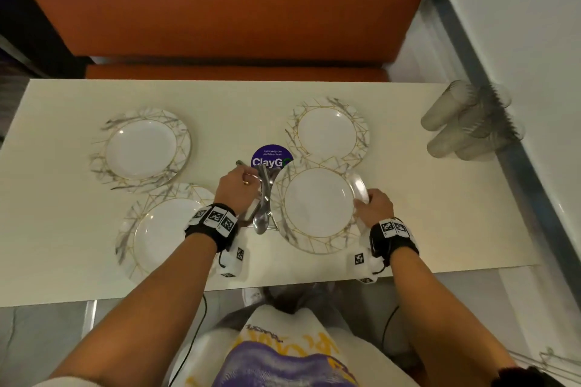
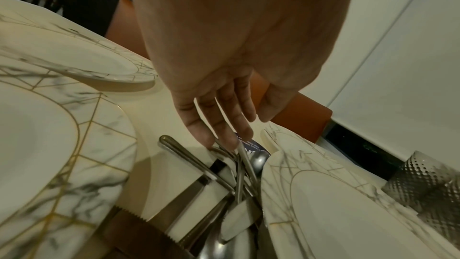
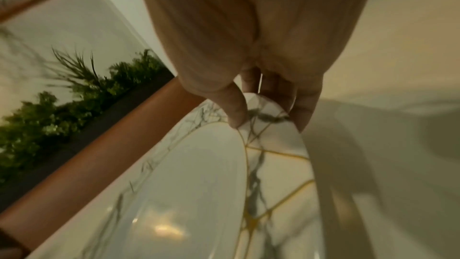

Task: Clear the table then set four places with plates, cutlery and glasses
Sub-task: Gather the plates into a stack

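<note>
Four plates are sitting on the cream table (image 1: 408,198), and each is showing a bare white well. Their rims are marbled grey and crossed by thin gold lines. The far left plate (image 1: 141,149) is lying apart from the others. The near left plate (image 1: 163,236) is lying partly under the left forearm. The far right plate (image 1: 328,132) is sitting just beyond the near right plate (image 1: 317,209), their rims almost meeting.

A cluster of clear glasses (image 1: 465,124) is sitting at the far right corner of the table, each looking empty; one of them is showing a dimpled surface in the left wrist view (image 2: 420,186).

The cutlery (image 1: 262,198) is lying in a loose heap between the two near plates, just left of the near right plate and partly over a purple round sticker (image 1: 272,155). It is shiny steel: a spoon bowl is pointing toward the near edge, and knife blades and slim handles are crossing each other (image 2: 224,184).

The left hand (image 1: 235,188) is reaching down onto the heap, fingers (image 2: 219,125) extended and only slightly bent, their tips touching the far ends of the handles; whether they are pinching one is not clear.

The right hand (image 1: 374,206) is gripping the right rim of the near right plate (image 3: 199,194), thumb (image 3: 236,110) pressing on top of the rim and the other fingers curling beneath it.

An orange bench (image 1: 220,3) is running along the far side of the table.
</note>
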`<state>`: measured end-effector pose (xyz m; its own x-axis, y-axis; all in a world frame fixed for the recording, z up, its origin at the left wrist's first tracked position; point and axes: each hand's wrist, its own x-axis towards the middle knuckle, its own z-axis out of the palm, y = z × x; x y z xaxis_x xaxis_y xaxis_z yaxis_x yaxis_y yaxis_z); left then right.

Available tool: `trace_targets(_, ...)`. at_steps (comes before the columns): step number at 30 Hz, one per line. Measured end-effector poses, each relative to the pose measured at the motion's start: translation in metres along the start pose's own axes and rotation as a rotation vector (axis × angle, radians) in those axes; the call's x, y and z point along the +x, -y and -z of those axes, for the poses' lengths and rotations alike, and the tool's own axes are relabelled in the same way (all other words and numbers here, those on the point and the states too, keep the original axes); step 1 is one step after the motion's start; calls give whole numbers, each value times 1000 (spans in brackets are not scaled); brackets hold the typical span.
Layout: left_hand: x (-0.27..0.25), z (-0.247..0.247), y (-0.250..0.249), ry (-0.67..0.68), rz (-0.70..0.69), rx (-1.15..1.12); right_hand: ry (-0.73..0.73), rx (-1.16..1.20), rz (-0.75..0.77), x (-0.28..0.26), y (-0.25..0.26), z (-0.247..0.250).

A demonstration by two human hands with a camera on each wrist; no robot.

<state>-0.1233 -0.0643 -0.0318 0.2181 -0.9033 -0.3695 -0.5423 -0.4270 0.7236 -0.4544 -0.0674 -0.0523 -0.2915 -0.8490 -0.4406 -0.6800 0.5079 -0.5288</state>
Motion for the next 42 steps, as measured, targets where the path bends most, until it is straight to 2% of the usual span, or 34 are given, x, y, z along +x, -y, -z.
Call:
trace_targets(5,3,3,-10,23,-21,-44,47,172,57,-2,20,28)
trace_targets(10,7,3,-23,22,-21,-90,-20,327,173,-3,49,48)
trace_targets(15,12,2,-33,76,72,-251,-74,486,206,2,88,46)
trace_targets(17,15,2,-39,77,130,-397,-64,544,193,7,101,36)
trace_targets(19,18,3,-49,-21,173,-602,-27,559,211,10,116,29)
trace_targets(21,23,8,-52,-176,131,-700,33,507,237,14,129,26)
trace_targets(24,36,22,-50,-355,21,-649,152,417,244,30,137,29)
trace_targets(27,47,35,-47,-466,-28,-548,91,391,147,64,127,34)
trace_targets(31,55,48,-48,-551,-43,-483,-26,184,-78,100,105,37)
trace_targets(33,66,44,-53,-583,0,-479,-38,94,-150,128,98,36)
trace_targets(42,68,35,-60,-716,81,-484,86,134,-228,163,84,29)
